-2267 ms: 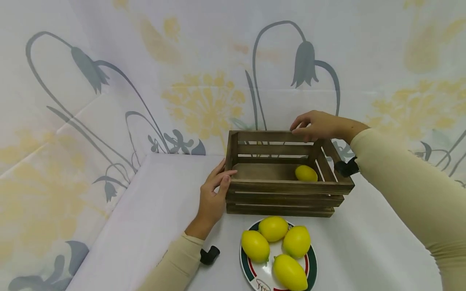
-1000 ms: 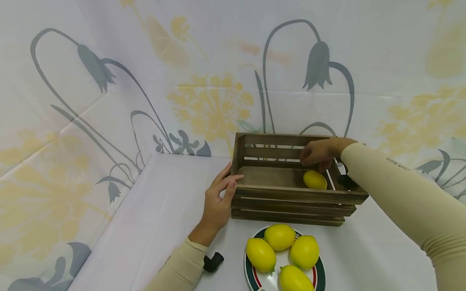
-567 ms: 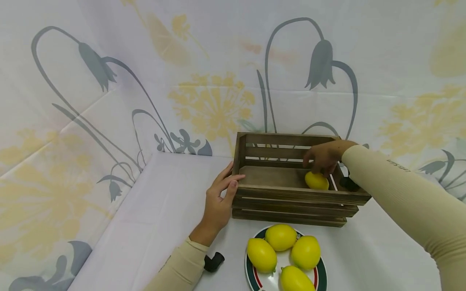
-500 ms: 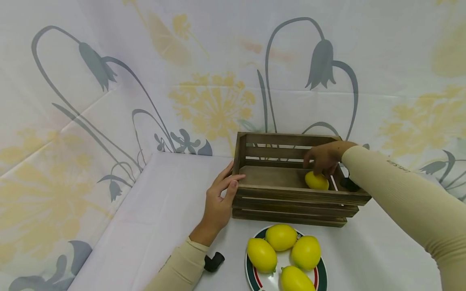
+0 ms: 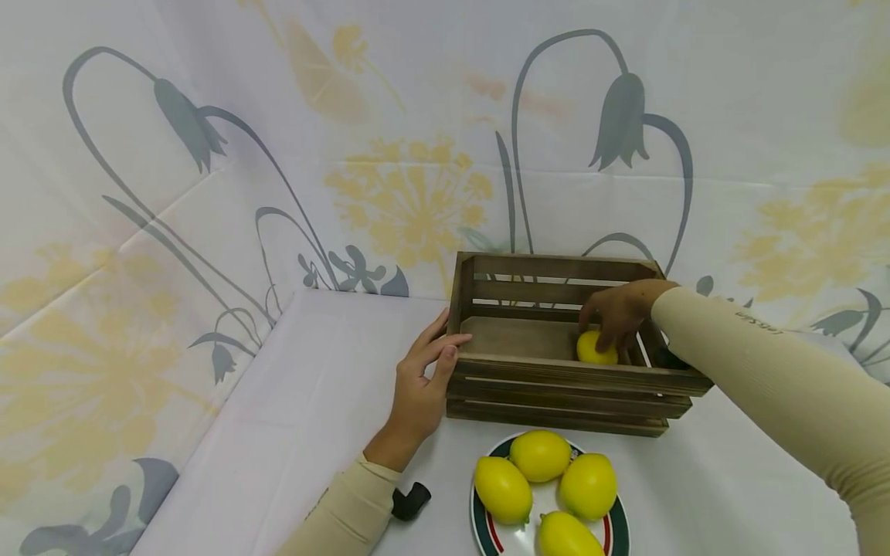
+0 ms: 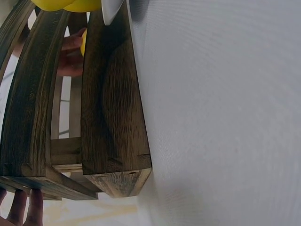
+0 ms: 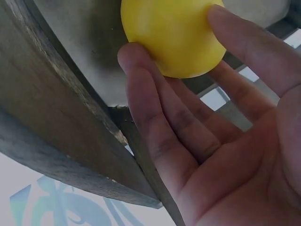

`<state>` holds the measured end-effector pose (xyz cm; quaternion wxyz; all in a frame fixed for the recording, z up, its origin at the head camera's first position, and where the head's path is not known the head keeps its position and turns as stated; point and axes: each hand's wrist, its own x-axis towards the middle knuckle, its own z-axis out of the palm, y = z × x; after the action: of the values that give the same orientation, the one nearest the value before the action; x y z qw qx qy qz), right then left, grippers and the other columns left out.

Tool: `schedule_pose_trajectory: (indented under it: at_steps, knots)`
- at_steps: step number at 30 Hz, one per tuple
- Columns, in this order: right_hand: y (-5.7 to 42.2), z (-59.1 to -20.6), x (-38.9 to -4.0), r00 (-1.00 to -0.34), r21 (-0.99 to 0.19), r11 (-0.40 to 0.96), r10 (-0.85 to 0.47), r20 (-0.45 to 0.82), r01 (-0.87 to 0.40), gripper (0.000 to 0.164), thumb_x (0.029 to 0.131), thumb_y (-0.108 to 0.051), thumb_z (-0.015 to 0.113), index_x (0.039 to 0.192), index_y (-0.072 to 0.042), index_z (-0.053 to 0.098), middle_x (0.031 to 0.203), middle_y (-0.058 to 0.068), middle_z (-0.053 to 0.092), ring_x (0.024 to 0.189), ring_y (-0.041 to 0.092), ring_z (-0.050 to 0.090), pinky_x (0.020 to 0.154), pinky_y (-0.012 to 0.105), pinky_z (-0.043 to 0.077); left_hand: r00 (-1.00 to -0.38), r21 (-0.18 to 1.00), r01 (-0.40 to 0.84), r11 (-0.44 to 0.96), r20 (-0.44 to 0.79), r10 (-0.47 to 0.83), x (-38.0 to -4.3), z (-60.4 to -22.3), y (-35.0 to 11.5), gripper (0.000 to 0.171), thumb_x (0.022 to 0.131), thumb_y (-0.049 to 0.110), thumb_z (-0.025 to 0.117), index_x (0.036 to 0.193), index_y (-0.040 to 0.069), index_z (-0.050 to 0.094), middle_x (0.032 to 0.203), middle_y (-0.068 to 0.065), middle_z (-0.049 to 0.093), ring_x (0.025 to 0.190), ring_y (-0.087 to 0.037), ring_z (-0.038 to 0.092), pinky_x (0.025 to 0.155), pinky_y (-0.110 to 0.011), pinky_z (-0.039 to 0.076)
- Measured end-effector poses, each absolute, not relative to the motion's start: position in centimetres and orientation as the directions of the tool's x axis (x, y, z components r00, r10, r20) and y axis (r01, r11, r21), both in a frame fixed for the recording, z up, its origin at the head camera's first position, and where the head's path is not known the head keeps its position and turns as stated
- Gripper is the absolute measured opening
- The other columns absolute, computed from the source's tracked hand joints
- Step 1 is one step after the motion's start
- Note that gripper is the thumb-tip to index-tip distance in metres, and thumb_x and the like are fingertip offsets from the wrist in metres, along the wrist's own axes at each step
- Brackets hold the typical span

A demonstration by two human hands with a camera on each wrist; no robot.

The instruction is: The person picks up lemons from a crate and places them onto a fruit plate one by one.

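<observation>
Inside a slatted wooden crate [image 5: 556,378], toward its right end, lies a yellow lemon [image 5: 588,347]. My right hand [image 5: 619,313] reaches down over the crate's back right and grips this lemon. The right wrist view has the thumb on one side of the lemon [image 7: 174,37] and the fingers on the other, low over the crate floor. My left hand [image 5: 420,386] rests against the crate's left end, one finger laid over the rim and the thumb at the front corner. In the left wrist view, its fingertips [image 6: 34,202] touch the crate's end.
In front of the crate stands a white plate with a green and red rim [image 5: 480,525], holding several lemons [image 5: 502,490]. A white cloth [image 5: 292,432] covers the table. Behind rises a flower-patterned curtain [image 5: 417,85].
My right hand has come down into the crate from above its back rim and taken hold of the lemon, which has shifted slightly left. The left hand stays at the crate's end.
</observation>
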<state>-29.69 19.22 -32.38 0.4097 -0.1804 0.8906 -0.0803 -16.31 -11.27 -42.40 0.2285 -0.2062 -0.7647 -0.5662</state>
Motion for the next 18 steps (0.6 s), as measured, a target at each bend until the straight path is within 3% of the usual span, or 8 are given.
schedule_pose_trajectory:
  at_steps: [4,18]
  knots:
    - [19.11,-32.40,-29.56,-0.598,-0.305,0.916,-0.400,-0.694,-0.259,0.059,0.093,-0.012,0.070,0.144,0.003,0.046,0.138,0.035,0.046,0.091,0.017,0.071,0.084,0.038,0.061,-0.802,0.765,0.587,0.265,0.594,0.061,-16.38,-42.35,-11.22,0.027,0.104,0.013,0.053,0.124,0.015,0.071,0.158,-0.002,0.042,0.146,-0.023,0.040,0.113,-0.048,0.041]
    - [18.70,-33.20,-29.68,-0.575,-0.342,0.906,-0.423,-0.700,-0.251,0.061,0.093,-0.014,0.070,0.147,0.001,0.045,0.142,0.035,0.043,0.097,0.020,0.069,0.084,0.040,0.061,-0.803,0.765,0.585,0.268,0.593,0.060,-16.35,-42.42,-11.26,0.027,0.104,0.012,0.053,0.124,0.012,0.071,0.158,-0.002,0.042,0.147,-0.023,0.039,0.114,-0.047,0.040]
